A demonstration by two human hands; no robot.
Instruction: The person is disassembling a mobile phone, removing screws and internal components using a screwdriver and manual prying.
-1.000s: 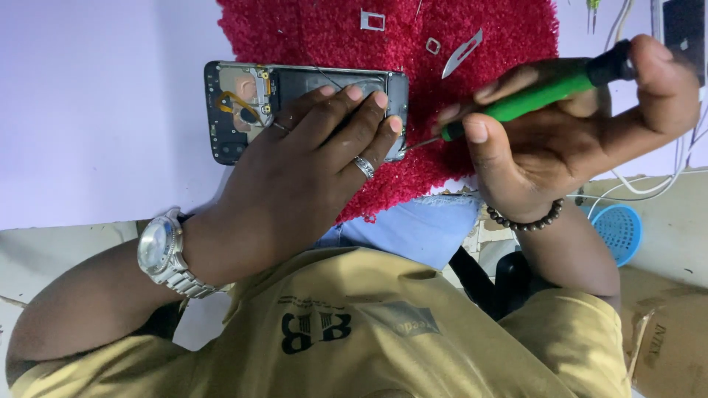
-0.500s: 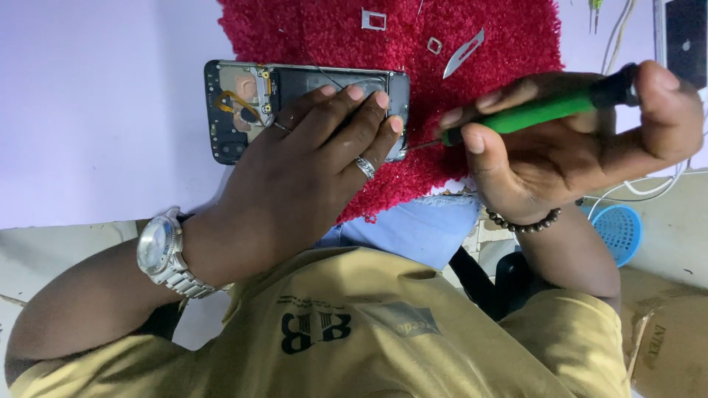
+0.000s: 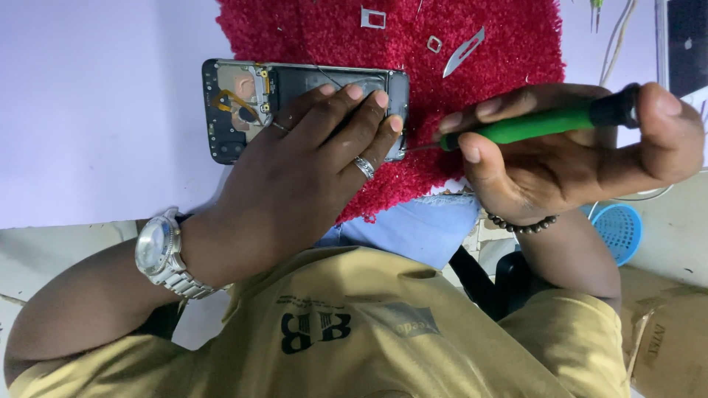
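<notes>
An opened phone [image 3: 243, 103] with its back cover off lies partly on a red fluffy mat [image 3: 398, 66], its inner parts showing at the left end. My left hand [image 3: 310, 158], with a ring and a wristwatch, lies flat on the phone's right half and holds it down. My right hand [image 3: 568, 158] grips a green-handled screwdriver [image 3: 538, 125]. Its thin metal tip touches the phone's right edge, just beside my left fingertips.
On the mat lie a small metal tray piece [image 3: 373, 18], a little square ring [image 3: 434, 44] and a silver blade-shaped pick [image 3: 464, 51]. A pale purple table surface [image 3: 96, 110] spreads left. A blue basket [image 3: 619, 228], cables [image 3: 616, 33] and a dark device [image 3: 686, 44] sit right.
My right hand has tilted the screwdriver slightly, lowering its handle end, while the tip stays at the phone's edge. My left hand has not moved.
</notes>
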